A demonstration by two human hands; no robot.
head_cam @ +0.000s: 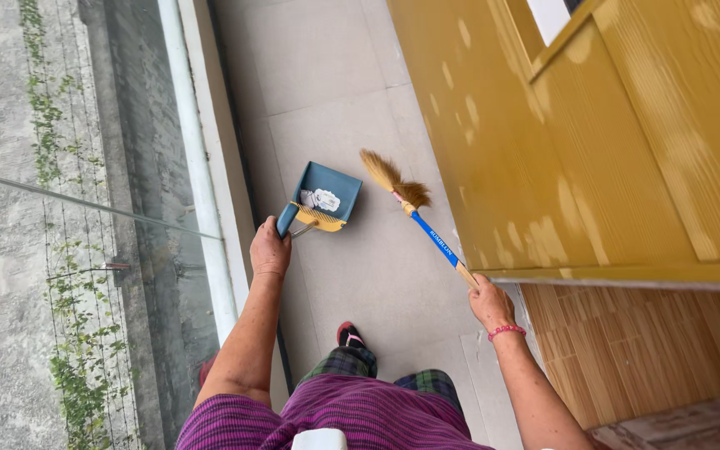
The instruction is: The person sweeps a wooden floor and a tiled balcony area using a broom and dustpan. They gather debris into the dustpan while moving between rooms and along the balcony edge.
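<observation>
My left hand [269, 250] grips the handle of a blue dustpan [323, 193] with a yellow comb edge, held low over the pale tiled floor [335, 75]. White crumpled scraps [322, 199] lie inside the pan. My right hand [490, 302], with a pink bracelet at the wrist, holds the blue and wooden handle of a small straw broom [393, 181]. The broom's bristles rest on the floor just right of the dustpan's mouth, a small gap apart from it.
A yellow wooden wall [560, 150] runs along the right, with wood-grain flooring [652, 350] below it. On the left a white curb [210, 192] and a glass railing [85, 208] edge the walkway, with a stone surface and vines far below. My foot [349, 335] shows under me.
</observation>
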